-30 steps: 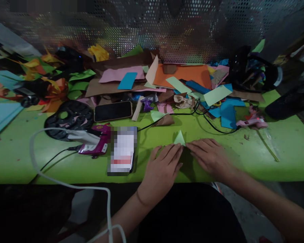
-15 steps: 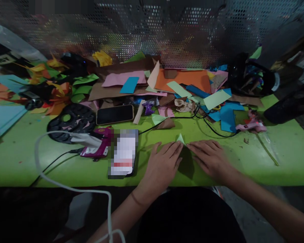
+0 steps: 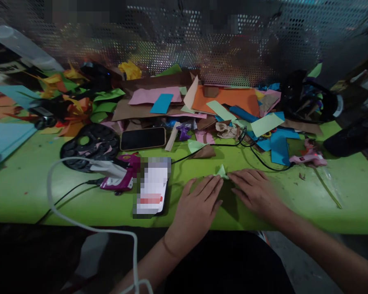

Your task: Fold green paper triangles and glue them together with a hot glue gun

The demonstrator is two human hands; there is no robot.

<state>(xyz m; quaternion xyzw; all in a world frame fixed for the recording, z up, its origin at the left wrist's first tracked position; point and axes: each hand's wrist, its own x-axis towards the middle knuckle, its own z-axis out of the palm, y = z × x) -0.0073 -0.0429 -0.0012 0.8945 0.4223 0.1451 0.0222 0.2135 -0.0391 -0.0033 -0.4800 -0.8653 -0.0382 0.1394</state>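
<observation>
A small piece of folded pale green paper (image 3: 222, 170) lies on the green tabletop, one pointed corner showing beyond my fingertips. My left hand (image 3: 199, 202) rests palm down, its outstretched fingers pressing on the paper's near left part. From the other side, my right hand (image 3: 255, 189) lies low with long, flat fingers, its index tip touching the paper's right edge. The fingers cover much of the paper, so its full shape is hidden. Left of my left hand lies a lit phone (image 3: 153, 185) with a blurred screen.
A purple-and-white device (image 3: 118, 179) with cables sits at the left, near a black compartment tray (image 3: 92, 145). Behind are a dark phone (image 3: 143, 139), a purple bow (image 3: 183, 132) and coloured paper scraps (image 3: 225, 100). A pink glue gun (image 3: 309, 158) lies right; a white cable (image 3: 88, 227) crosses the front edge.
The view has shifted slightly. My left fingers lie a little further over the green paper; its pointed tip still shows. My right hand stays at the paper's right edge.
</observation>
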